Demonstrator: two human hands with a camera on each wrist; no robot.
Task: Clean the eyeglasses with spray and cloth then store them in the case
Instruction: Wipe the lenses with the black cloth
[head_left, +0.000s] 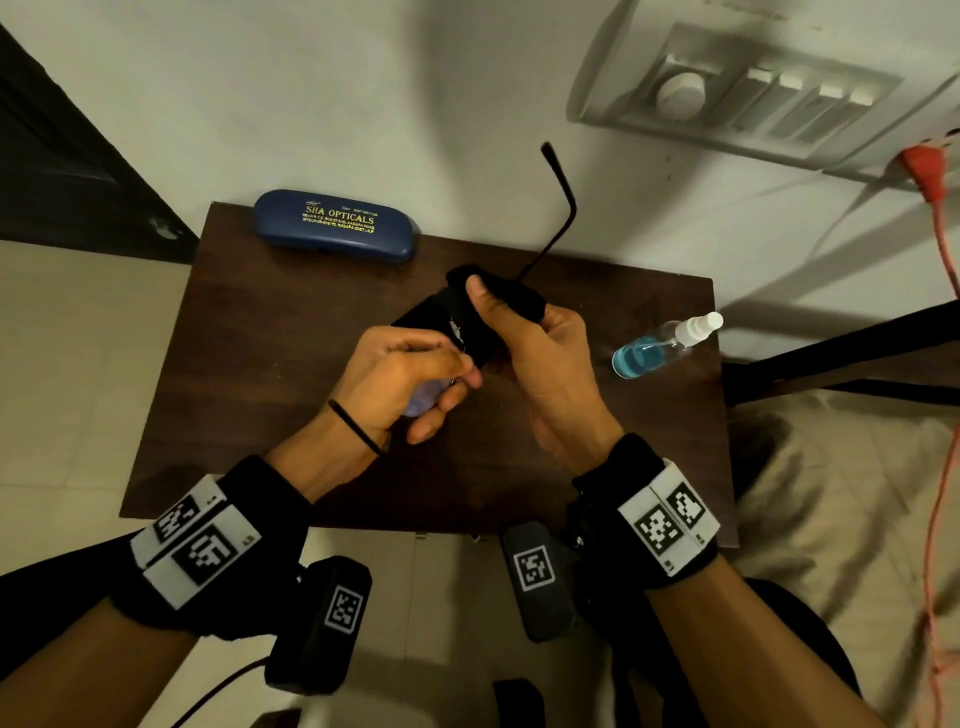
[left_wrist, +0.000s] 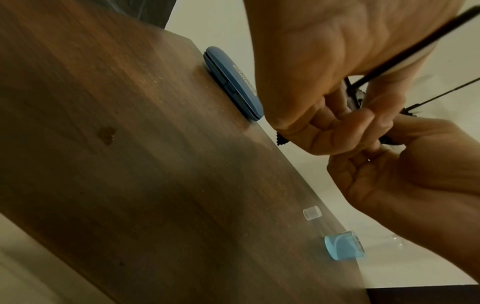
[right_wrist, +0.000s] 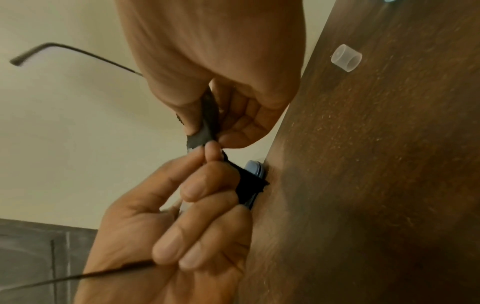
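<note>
- Two hands meet over the middle of the small dark table (head_left: 249, 322) in the head view. The left hand (head_left: 400, 379) curls round one lens end of the eyeglasses (head_left: 558, 208); the right hand (head_left: 535, 338) pinches the black cloth (head_left: 514, 296) around the other lens, thumb on top. One temple arm sticks up toward the far edge.
- Head view also: the blue case (head_left: 335, 224) lies shut at the far left corner; the spray bottle (head_left: 660, 345) lies on its side by the right edge, uncapped.
- Left wrist view: left fingers (left_wrist: 337, 127) fold over the frame, the other temple arm crossing the palm. The clear cap (left_wrist: 312, 213) sits loose near the bottle.
- Right wrist view: right fingers (right_wrist: 246, 123) nip the cloth on both faces of a lens; whether the lens is wet cannot be told.
- Judgement: wiping is under way. It is best done by holding the frame at the rim, not the temple, keeping the pinch light, and working both lens faces in small circles before changing lens.
</note>
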